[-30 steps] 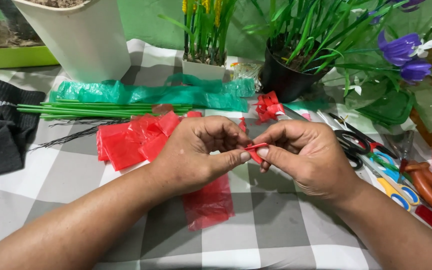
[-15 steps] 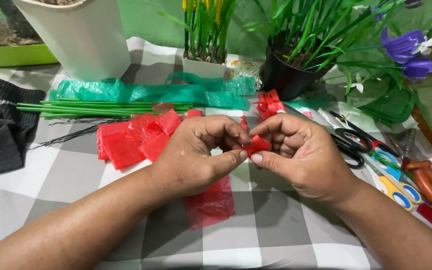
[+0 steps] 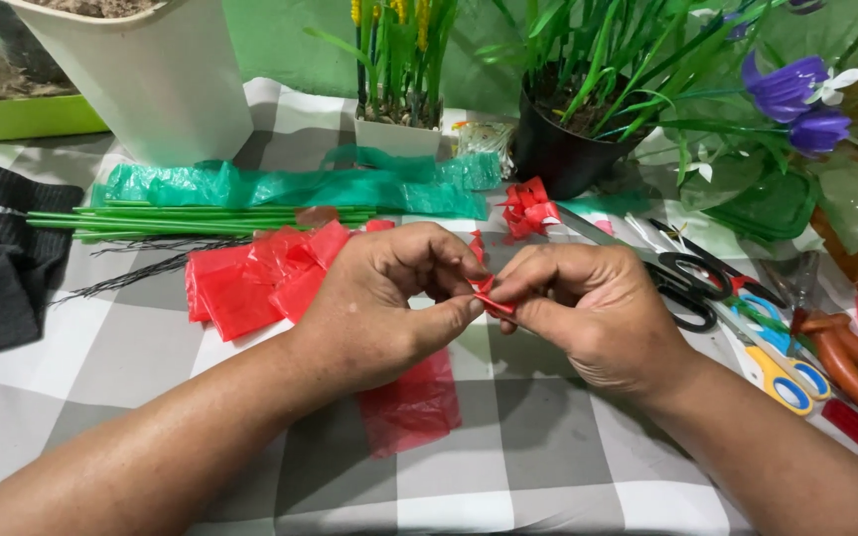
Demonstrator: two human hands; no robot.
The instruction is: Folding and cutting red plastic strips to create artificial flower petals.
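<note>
Between the 2 hands, near the middle of the checked tablecloth (image 3: 548,467), sits a small red plastic piece (image 3: 489,296), and most of it is hidden by the fingers. Only a folded, creased tip shows, bright red and thin; its full shape cannot be made out. The left hand (image 3: 379,303) closes thumb and forefinger on it from one side, and the right hand (image 3: 588,313) pinches it from the other, so both grip the same scrap just above the cloth.

Under the left wrist a red plastic sheet (image 3: 411,405) lies flat, partly covered by the arm. Behind the left hand a heap of red plastic squares (image 3: 250,278) lies crumpled, its near edge hidden by the knuckles. Farther back, green stems (image 3: 191,218) lie in a bundle beside a green plastic strip (image 3: 290,187). A finished red plastic flower (image 3: 528,208) rests near the black plant pot (image 3: 568,154) at the far edge.

Toward the right edge, black-handled scissors (image 3: 692,288) and yellow-and-blue scissors (image 3: 777,362) lie overlapping, their blades partly hidden behind the right hand. A dark cloth (image 3: 2,278) is cut off at the left edge.
</note>
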